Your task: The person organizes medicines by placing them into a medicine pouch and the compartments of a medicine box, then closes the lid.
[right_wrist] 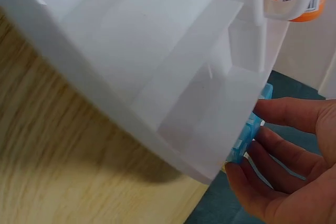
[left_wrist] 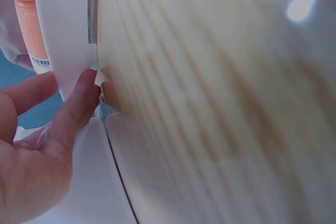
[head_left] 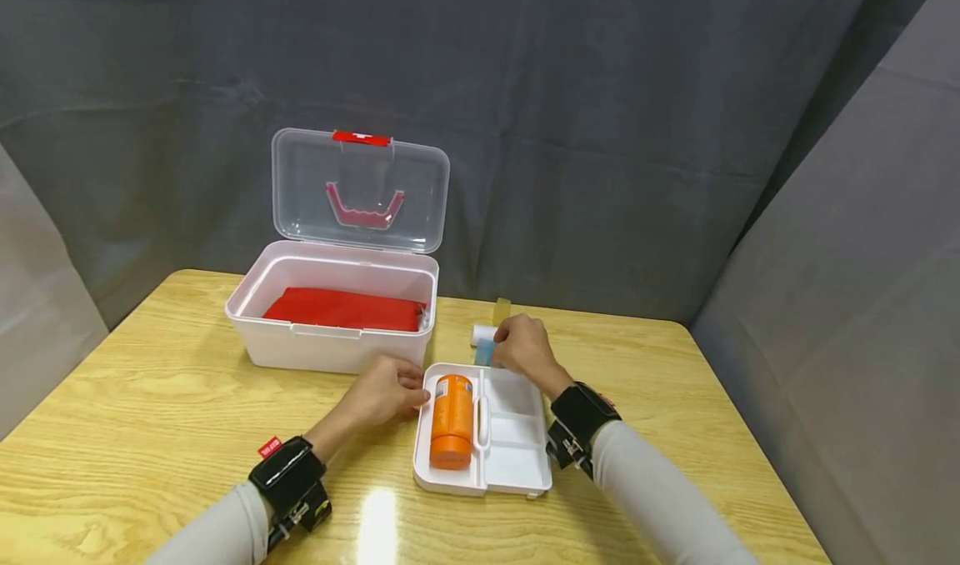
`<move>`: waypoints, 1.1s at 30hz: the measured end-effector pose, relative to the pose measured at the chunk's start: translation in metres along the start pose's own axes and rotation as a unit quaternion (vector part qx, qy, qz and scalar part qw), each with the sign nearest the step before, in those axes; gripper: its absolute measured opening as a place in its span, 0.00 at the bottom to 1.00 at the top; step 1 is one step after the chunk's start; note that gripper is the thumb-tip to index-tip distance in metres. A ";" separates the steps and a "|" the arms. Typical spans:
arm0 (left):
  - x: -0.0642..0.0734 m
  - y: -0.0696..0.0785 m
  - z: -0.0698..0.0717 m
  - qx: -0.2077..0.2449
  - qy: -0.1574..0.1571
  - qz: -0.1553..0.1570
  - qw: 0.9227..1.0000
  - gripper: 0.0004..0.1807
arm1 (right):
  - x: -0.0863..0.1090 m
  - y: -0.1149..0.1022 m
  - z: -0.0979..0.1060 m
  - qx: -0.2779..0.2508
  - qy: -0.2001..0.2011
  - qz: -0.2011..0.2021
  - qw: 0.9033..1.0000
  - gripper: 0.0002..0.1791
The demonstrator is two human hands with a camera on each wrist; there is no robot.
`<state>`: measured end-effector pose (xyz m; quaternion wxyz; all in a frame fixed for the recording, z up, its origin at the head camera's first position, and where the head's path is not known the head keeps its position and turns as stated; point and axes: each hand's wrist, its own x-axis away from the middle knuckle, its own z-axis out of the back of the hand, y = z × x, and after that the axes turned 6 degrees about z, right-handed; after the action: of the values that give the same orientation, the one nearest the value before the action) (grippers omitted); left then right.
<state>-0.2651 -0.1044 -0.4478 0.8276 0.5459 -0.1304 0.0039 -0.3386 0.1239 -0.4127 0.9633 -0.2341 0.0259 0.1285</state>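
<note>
In the head view a white divided tray point(head_left: 517, 469) lies on the table, an orange bottle point(head_left: 452, 422) on its side in the left compartment. My left hand point(head_left: 386, 392) is at the tray's upper left edge, fingers loosely bent and thumb at the rim. Past the tray's far right corner, my right hand point(head_left: 525, 348) pinches a translucent blue pill box point(head_left: 483, 352). The right wrist view shows its segmented blue side point(right_wrist: 247, 135) between thumb and fingers. The right-hand compartments of the tray hold nothing.
A white box point(head_left: 330, 350) with its clear lid point(head_left: 360, 173) raised stands behind my left hand. A folded red pouch point(head_left: 345, 308) lies inside it. Beyond the pill box are a white roll point(head_left: 482, 334) and a yellow translucent piece point(head_left: 502, 308), near the table's back edge.
</note>
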 end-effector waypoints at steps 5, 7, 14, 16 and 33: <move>-0.002 0.000 0.000 0.001 -0.002 0.003 1.000 0.19 | 0.004 -0.003 0.008 -0.001 0.008 0.010 1.000 0.13; -0.002 0.000 0.000 0.001 -0.001 0.004 1.000 0.19 | 0.007 -0.004 0.012 -0.003 0.014 0.017 1.000 0.13; 0.000 0.002 0.001 0.015 -0.013 0.002 1.000 0.20 | 0.017 -0.008 0.026 -0.011 0.022 0.037 0.999 0.11; 0.000 0.002 0.000 0.015 -0.011 0.003 1.000 0.20 | 0.021 -0.009 0.029 -0.012 0.015 0.037 0.999 0.11; -0.001 0.003 0.000 0.002 -0.007 0.006 1.000 0.18 | 0.051 -0.009 0.029 -0.006 -0.035 0.048 0.998 0.13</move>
<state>-0.2661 -0.1032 -0.4454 0.8255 0.5469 -0.1393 0.0054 -0.2872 0.1417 -0.3885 0.9551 -0.2333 0.0029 0.1827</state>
